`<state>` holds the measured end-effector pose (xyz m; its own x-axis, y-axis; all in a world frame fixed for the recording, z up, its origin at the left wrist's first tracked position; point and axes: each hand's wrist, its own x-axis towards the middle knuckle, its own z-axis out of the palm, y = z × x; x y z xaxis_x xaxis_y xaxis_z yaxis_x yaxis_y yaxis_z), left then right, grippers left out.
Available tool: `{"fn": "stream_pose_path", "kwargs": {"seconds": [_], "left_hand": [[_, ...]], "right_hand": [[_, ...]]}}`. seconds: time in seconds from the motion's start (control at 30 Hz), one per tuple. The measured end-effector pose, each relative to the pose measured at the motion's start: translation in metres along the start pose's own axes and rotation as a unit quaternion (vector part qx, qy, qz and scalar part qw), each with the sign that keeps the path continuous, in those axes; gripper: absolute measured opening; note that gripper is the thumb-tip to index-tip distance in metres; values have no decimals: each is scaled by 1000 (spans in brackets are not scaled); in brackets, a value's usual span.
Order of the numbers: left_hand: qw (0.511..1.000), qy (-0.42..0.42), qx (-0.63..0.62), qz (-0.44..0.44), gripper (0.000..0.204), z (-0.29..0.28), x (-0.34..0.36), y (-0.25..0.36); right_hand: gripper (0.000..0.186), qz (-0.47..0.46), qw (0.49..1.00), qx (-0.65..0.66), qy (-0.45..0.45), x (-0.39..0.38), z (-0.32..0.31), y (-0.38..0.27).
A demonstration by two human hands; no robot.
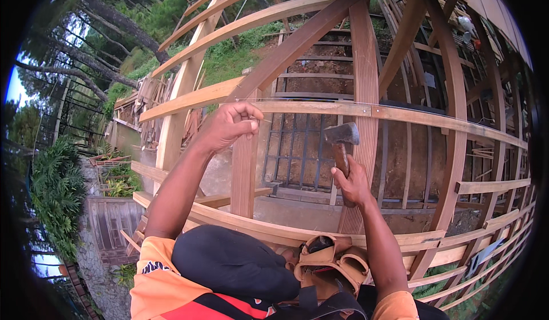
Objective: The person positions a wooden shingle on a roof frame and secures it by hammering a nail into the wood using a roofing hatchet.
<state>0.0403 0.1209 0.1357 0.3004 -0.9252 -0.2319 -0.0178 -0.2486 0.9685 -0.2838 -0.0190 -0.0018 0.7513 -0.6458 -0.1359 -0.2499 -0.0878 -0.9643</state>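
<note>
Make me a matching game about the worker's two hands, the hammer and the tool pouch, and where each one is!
Things:
1. left hand
2. right hand
3. hammer
4. tool pouch

Places:
A. at the person's waist, by the dark trouser knee
B. pinched up against the horizontal wooden batten
C. head up, in front of the upright post
D. wrapped around a wooden handle

Pairs: 1-B, 2-D, 3-C, 4-A
</note>
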Motion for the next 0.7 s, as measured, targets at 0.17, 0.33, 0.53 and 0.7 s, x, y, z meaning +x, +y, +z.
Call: {"fn": "stream_pose_path", "kwargs": {"seconds": [0.17,0.33,0.53,0.7], "left_hand": [[959,262,-51,96,14,-47,19,-101],[906,391,5,164,16,-39,46,-143],[889,424,43,168,18,-32,49,-143],[867,455,84,185,14,-20,49,-137]], "right_hand": [[28,30,999,-36,-3,-2,2,-11],[29,27,999,-29,5,-1,5,0],[28,21,998,-55,17,-1,8,-4],[25,24,997,-71,12,-1,11,-6]]}}
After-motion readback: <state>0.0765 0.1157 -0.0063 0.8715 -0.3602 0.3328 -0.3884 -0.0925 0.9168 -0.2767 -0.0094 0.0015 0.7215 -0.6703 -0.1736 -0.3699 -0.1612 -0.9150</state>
